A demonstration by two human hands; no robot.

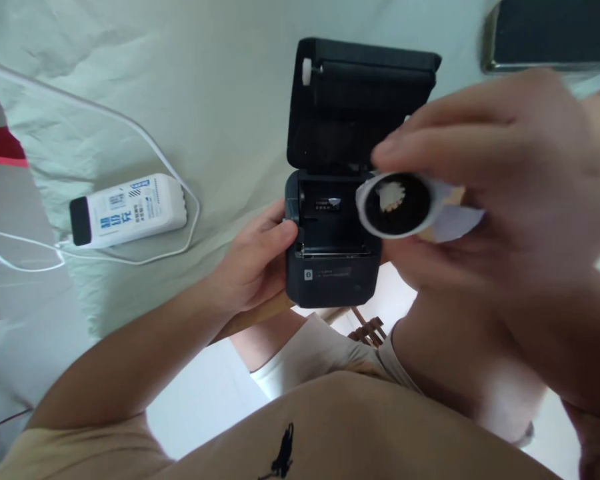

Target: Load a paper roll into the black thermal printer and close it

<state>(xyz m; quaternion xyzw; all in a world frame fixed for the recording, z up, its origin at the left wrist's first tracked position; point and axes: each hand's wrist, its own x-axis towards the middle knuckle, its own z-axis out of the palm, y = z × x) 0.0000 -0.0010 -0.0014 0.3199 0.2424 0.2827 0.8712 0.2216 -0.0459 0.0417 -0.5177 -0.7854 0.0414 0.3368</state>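
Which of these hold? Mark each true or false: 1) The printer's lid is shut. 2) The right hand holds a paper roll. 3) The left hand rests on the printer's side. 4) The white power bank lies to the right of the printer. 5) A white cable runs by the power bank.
1) False: the lid of the printer stands open, so the paper bay shows.
2) True: the right hand grips a paper roll above the open bay.
3) True: the left hand is against the printer's left side.
4) False: the power bank lies left of the printer, on the pale cloth.
5) True: a white cable loops around it.
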